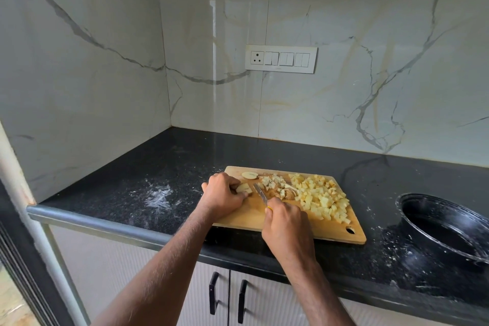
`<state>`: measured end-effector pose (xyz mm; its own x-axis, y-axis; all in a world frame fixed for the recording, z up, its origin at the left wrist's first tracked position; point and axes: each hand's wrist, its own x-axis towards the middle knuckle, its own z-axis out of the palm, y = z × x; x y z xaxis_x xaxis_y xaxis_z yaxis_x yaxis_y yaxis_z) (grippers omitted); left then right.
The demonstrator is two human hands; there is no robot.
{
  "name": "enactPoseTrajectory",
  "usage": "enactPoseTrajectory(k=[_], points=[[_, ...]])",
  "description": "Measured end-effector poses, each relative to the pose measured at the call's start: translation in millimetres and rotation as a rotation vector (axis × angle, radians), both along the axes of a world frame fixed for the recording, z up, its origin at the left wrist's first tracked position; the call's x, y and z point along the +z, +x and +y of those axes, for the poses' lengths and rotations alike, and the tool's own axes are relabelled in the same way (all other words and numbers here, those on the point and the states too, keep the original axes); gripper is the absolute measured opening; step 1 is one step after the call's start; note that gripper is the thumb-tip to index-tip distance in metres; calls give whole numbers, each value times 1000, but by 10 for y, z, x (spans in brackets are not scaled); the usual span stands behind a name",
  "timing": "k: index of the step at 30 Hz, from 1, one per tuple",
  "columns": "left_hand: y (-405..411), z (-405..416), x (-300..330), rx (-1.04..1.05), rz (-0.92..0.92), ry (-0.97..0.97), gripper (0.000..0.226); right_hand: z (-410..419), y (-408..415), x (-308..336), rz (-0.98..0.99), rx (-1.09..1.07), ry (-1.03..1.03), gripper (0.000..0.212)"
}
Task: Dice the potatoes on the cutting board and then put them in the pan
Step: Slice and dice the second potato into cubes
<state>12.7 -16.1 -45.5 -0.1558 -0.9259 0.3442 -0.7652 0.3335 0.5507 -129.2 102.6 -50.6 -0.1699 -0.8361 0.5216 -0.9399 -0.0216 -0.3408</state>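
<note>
Left hand: our left hand point(223, 190) curled its fingers over a potato slice point(244, 188) at the cutting board's point(264, 217) left end, pinning it down
Right hand: our right hand point(287, 225) was wrapped around the handle of the knife point(260, 193), blade angled toward that slice
Potatoes: a heap of diced potato point(320, 198) covered the board's right half; another slice point(249, 174) lay near the far edge
Pan: the black pan point(444, 225) stood on the table, well apart to the right, with no potato visible inside
Risk: we judged the blade close to our left fingertips, so a slip on the thin slice could nick them; the heap near the edge could shed pieces onto the table when moved
</note>
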Motion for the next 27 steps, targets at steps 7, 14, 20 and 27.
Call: enactPoseTrajectory(k=[7, 14, 20, 27], points=[[-23, -26, -20, 12, -37, -16, 23, -142, 112, 34, 12, 7, -26, 13], [-16, -67, -50, -1, -63, -31, 19, -311, 241, 125, 45, 8, 42, 18], [-11, -68, -45, -7, -46, -30, 17, -342, 256, 129, 69, 12, 109, 19], [-7, -80, -60, -7, -31, -18, 15, -231, 198, 97, 108, 56, 108, 14]])
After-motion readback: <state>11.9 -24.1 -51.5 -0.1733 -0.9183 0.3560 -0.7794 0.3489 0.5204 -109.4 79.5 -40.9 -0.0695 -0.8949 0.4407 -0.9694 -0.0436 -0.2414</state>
